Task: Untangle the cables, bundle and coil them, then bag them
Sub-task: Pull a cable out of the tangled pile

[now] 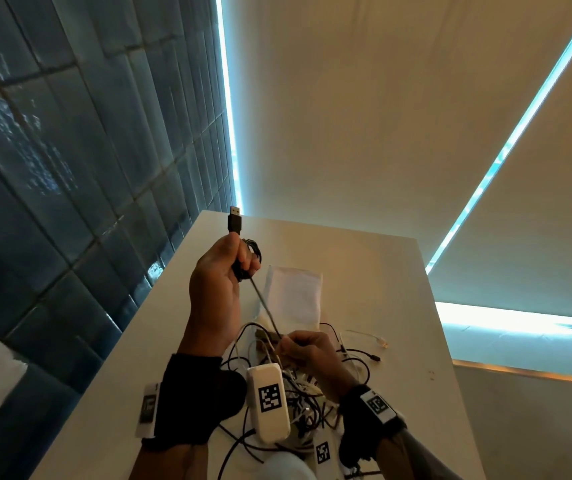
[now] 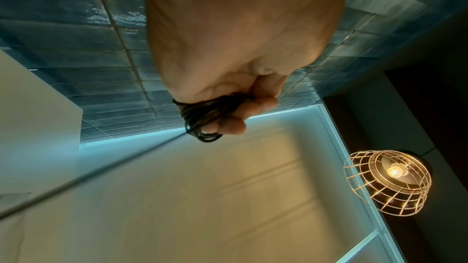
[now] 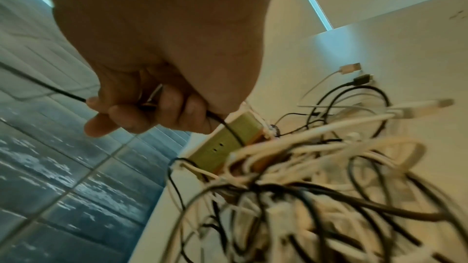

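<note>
Here the left hand (image 1: 220, 282) grips the coiled black cable (image 1: 266, 308), whose taut free run slants down to the right hand (image 1: 307, 351) pinching it above the tangle (image 1: 298, 393).

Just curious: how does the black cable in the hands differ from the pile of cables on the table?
The black cable is lifted and partly coiled in the left hand, its free length running straight to the right hand; the pile of cables lies loose and tangled on the table. The pile mixes black and white.
</note>
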`<state>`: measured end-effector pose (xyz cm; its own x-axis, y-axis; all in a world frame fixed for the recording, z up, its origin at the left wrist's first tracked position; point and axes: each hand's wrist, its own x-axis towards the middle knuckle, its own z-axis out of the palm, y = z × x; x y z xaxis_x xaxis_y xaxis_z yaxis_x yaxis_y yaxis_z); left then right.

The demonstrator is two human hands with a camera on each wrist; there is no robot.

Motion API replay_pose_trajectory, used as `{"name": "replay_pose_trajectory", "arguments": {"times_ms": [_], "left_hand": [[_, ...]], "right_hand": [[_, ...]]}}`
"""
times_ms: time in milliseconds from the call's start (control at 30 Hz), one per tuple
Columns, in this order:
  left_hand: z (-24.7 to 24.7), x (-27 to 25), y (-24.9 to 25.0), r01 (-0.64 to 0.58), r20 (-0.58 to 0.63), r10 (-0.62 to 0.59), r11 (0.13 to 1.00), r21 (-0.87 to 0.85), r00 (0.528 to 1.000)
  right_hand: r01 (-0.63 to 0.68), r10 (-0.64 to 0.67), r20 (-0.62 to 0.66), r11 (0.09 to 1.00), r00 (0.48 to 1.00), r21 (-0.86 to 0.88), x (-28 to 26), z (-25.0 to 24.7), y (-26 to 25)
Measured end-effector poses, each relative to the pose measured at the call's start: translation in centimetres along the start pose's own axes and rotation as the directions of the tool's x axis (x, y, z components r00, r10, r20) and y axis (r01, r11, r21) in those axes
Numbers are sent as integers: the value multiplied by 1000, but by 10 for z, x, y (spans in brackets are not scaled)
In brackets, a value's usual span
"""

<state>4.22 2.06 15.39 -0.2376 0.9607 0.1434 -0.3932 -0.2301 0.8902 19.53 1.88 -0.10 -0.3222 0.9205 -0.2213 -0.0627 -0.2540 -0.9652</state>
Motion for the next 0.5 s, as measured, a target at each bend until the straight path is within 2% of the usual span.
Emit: {"name": "replay_pose_trajectory", "arguments": {"times_ms": [200, 333, 367, 433, 500], "left_hand": [[-7, 1, 4, 47, 17, -44, 982, -184, 999], [-12, -1, 5, 68, 6, -67, 993, -95, 998], [-14, -1, 7, 82, 8, -82, 995, -61, 997], [-17, 0, 9, 106, 0, -106, 994, 5, 994], [-19, 0, 11, 129, -29, -128, 990, 50, 991]], "right_hand": [[-80, 70, -79, 988, 994, -131, -5, -8, 30], [-101, 68, -176, 977, 982, -187, 1, -3, 26], [-84, 48, -211, 983, 976, -165, 2, -2, 21], [-58, 54, -271, 998, 961, -6, 3, 1, 6], [8, 25, -279, 993, 960, 116, 3, 4, -15]]}}
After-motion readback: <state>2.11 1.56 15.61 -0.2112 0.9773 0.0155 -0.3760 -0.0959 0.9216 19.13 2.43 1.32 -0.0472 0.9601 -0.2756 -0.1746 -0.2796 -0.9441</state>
